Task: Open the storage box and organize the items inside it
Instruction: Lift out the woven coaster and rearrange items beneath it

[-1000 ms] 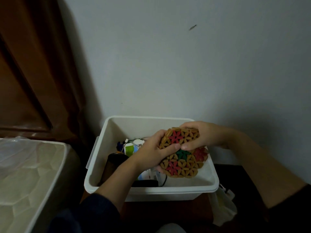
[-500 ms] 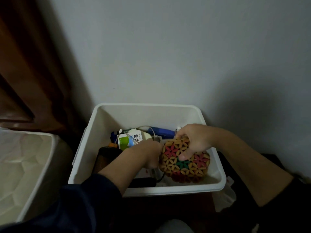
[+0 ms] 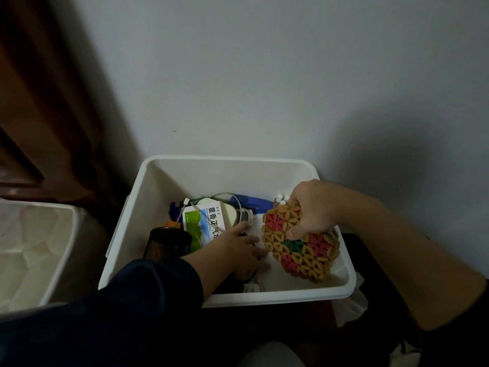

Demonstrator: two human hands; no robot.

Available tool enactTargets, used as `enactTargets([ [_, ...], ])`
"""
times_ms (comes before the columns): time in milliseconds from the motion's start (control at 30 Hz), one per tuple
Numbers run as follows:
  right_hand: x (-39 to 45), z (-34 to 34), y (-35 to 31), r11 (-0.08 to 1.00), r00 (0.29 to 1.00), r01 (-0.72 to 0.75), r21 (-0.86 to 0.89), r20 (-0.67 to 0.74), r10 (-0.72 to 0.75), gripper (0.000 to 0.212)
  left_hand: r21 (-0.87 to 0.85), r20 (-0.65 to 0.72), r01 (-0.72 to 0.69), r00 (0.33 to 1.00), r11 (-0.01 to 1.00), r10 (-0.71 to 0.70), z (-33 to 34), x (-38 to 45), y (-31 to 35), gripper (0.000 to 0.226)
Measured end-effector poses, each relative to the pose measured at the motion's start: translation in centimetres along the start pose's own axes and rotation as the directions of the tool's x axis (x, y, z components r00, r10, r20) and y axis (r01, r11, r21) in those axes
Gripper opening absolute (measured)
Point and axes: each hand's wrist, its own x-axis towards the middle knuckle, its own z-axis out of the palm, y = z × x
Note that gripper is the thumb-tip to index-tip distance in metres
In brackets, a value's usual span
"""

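Note:
The white storage box (image 3: 201, 169) stands open against the wall. My right hand (image 3: 313, 207) grips the top of a round beaded mat (image 3: 304, 250) with red and green flowers, held tilted low at the box's right side. My left hand (image 3: 243, 251) reaches into the box's middle with fingers spread, resting on dark items near a black cable. Inside lie a green and white carton (image 3: 205, 225), a black mesh cup (image 3: 168, 242), a white cable (image 3: 227, 197) and a blue object (image 3: 248, 202).
The box lid (image 3: 34, 250) lies upside down at the left. A dark brown curtain (image 3: 53, 102) hangs at the far left. A white plastic bag (image 3: 352, 305) sits by the box's right front corner. The grey wall is right behind the box.
My right hand has lowered the mat into the right side of the box. My left hand has let go of the mat and moved down onto the items in the middle.

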Motion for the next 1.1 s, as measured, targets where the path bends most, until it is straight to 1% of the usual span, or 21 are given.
enactTargets([
  [133,0.2,0.4,-0.6,1.000,0.999,-0.003,0.006,0.039,0.003,0.057,-0.016,-0.040,-0.016,0.999,1.000,0.016,0.1,-0.4,-0.2,0.052],
  [233,0.5,0.8,-1.0,0.999,0.998,0.004,0.033,0.066,-0.006,0.071,-0.030,-0.058,-0.013,0.998,0.999,0.011,0.6,-1.1,-0.6,0.048],
  [400,1.5,1.9,-1.7,1.000,0.991,0.000,0.001,0.137,0.000,0.086,-0.124,-0.052,0.073,0.995,0.990,-0.079,1.8,-2.4,-1.8,0.050],
  [500,2.0,2.2,-1.9,1.000,0.984,-0.006,0.004,0.176,0.005,0.087,-0.210,-0.064,0.096,0.992,0.973,-0.111,2.6,-2.3,-2.2,0.050],
  [567,2.3,2.3,-2.0,1.000,0.983,-0.011,-0.002,0.182,0.011,0.086,-0.284,-0.046,0.117,0.990,0.952,-0.135,2.9,-1.9,-2.1,0.052],
  [633,2.4,2.4,-2.2,1.000,0.985,-0.021,-0.011,0.170,0.023,0.085,-0.360,0.008,0.151,0.987,0.921,-0.159,3.1,-1.3,-2.0,0.057],
  [700,2.4,2.3,-2.4,0.998,0.991,-0.044,-0.046,0.124,0.049,0.081,-0.400,0.071,0.190,0.982,0.897,-0.177,2.8,-0.6,-1.8,0.065],
  [833,1.9,1.3,-2.2,0.988,0.994,-0.104,-0.114,0.006,0.105,0.073,-0.395,0.182,0.284,0.956,0.874,-0.229,1.9,0.8,-0.6,0.103],
  [900,1.6,0.8,-1.9,0.988,0.994,-0.108,-0.106,-0.011,0.107,0.075,-0.388,0.220,0.324,0.942,0.863,-0.254,1.3,1.6,0.0,0.113],
  [1000,1.1,0.7,-1.7,0.992,0.994,-0.105,-0.072,-0.004,0.105,0.076,-0.304,0.212,0.339,0.935,0.890,-0.284,0.4,2.5,0.6,0.112],
  [1100,0.8,1.1,-1.4,0.992,0.993,-0.113,-0.060,-0.019,0.112,0.073,-0.206,0.095,0.251,0.967,0.946,-0.236,0.1,3.2,1.1,0.106],
])
